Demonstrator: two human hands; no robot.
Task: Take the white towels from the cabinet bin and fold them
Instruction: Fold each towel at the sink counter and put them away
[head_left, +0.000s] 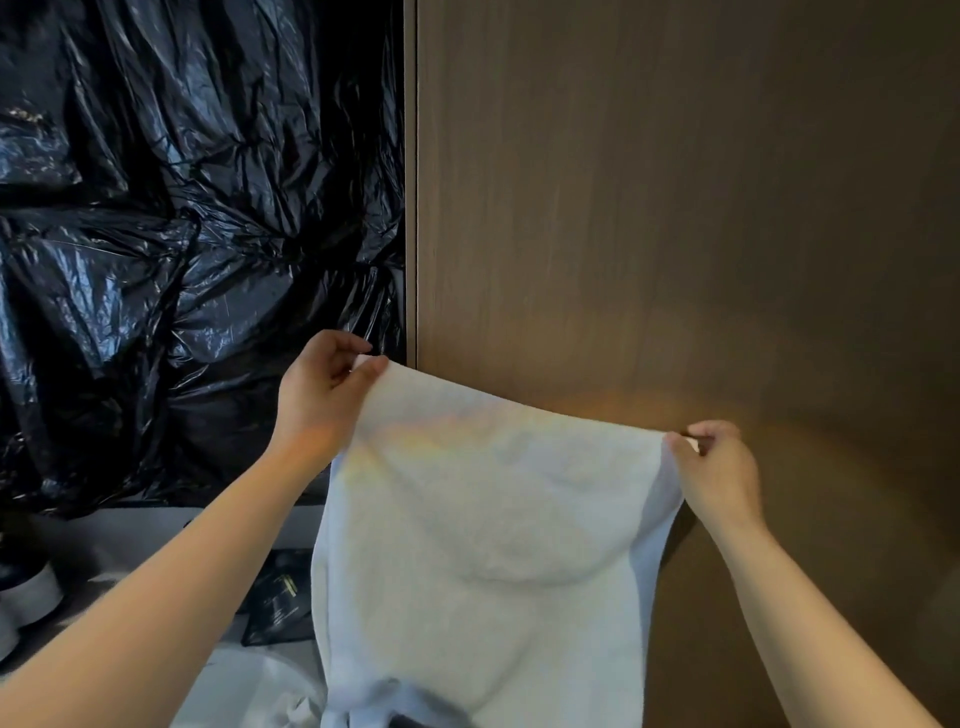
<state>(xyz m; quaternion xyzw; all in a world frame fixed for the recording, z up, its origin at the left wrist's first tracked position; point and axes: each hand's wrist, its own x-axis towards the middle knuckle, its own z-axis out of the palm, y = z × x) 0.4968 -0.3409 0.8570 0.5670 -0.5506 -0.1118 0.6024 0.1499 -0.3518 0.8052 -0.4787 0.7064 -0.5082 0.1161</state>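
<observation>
So the white towel (483, 519) hangs stretched out between both hands, left hand (324, 392) and right hand (719, 475) each pinching a top corner well apart, probably to square it before folding, wooden cabinet door (675, 208) just behind.

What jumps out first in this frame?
A white towel held spread at centre, pinched at its top corners by the left hand and right hand. Behind it, crinkled black plastic sheeting fills the left; a brown wood panel fills the right.
</observation>
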